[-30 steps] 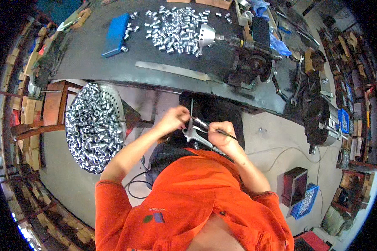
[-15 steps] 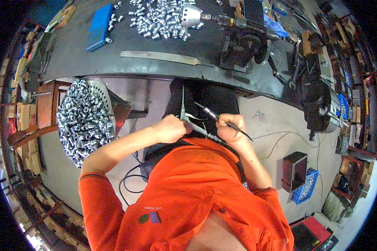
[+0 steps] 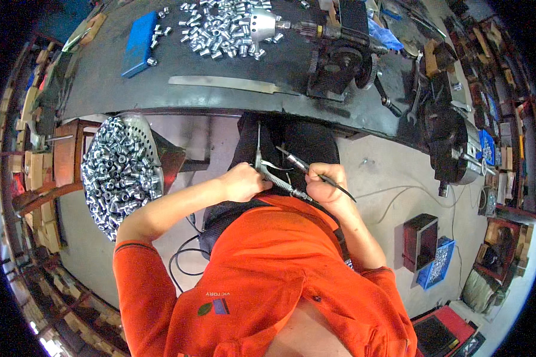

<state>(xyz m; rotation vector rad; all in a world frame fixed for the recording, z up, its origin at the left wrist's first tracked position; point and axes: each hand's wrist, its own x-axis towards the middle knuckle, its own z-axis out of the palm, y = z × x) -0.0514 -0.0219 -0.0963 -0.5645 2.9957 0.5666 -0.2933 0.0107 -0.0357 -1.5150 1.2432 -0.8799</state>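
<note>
Left hand [image 3: 244, 182]: clenched, at the ribbed grip of a silver trigger gun [image 3: 275, 178] over dark trousers [image 3: 312, 140]; whether it grasps that, I cannot tell; right hand [image 3: 327, 183]: fingers curled round a pen-like tool [image 3: 298, 162], tip forward-left, near the gun; my feed also lists metal fittings [image 3: 116, 172] heaped in a perforated bowl [image 3: 148, 141], leftward, below the worktop [image 3: 113, 92].

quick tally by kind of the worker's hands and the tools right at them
Hands: 2, left hand and right hand
Gun-shaped tool: 1
Pen-shaped tool: 1
Total: 4
</note>
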